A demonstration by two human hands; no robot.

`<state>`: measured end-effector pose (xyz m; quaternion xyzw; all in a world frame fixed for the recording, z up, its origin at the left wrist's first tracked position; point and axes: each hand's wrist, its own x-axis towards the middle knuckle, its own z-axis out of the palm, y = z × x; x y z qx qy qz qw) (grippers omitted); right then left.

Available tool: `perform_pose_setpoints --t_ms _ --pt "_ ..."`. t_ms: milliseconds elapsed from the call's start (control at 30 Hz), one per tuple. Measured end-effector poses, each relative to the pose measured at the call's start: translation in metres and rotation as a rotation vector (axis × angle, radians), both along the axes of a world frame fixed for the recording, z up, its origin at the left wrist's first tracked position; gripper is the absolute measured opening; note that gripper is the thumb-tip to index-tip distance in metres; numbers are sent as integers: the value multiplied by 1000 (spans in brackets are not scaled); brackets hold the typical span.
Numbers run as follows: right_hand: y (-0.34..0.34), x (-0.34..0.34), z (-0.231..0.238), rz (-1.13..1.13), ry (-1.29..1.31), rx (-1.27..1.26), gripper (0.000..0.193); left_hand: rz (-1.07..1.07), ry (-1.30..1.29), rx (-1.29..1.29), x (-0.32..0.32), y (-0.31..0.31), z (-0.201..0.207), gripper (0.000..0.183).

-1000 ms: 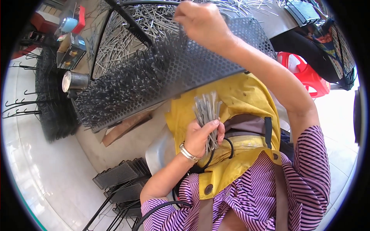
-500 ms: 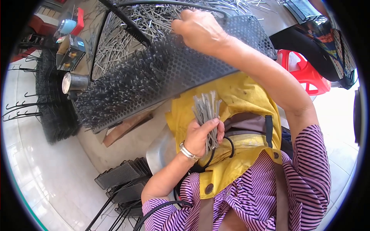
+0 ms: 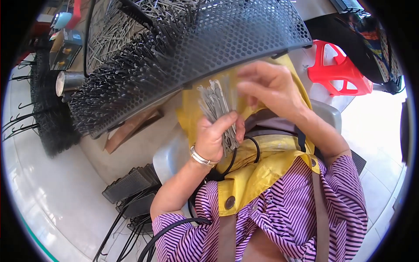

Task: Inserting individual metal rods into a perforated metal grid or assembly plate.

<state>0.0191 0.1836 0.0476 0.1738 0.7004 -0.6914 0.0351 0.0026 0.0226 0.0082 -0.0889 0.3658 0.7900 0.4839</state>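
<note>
Wrapped round the lower part of a bundle of thin grey metal strips (image 3: 214, 98) is my left hand (image 3: 216, 131); the strips stand upright and fan out above my thumb, with small holes at some tips. Just right of their tops is my right hand (image 3: 273, 89), its fingers half bent toward the bundle and smeared by motion, so whether anything is between them is unclear. Beyond both hands slants a dark perforated metal rack (image 3: 227, 48). Its left part is densely filled with upright dark strips (image 3: 126, 83), while bare holes show on the right part.
Many loose strips (image 3: 113, 39) cover the table behind the rack. At the left are a metal cup (image 3: 70, 82), a box (image 3: 65, 48) and dark hooked racks (image 3: 52, 113). More perforated racks (image 3: 131, 183) stand low at the left. A red stool (image 3: 338, 70) is at the right.
My right hand has come back from above the rack to beside the bundle. My left hand keeps hold of the strips. The view has shifted, so the rack looks larger and nearer.
</note>
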Motion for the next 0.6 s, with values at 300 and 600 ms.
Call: perform_pose_setpoints --t_ms 300,600 --pt "3 5 -10 -6 -49 -105 3 -41 76 4 1 0 2 18" --pt "31 -20 4 -288 152 33 5 41 -31 26 -4 -3 2 19"
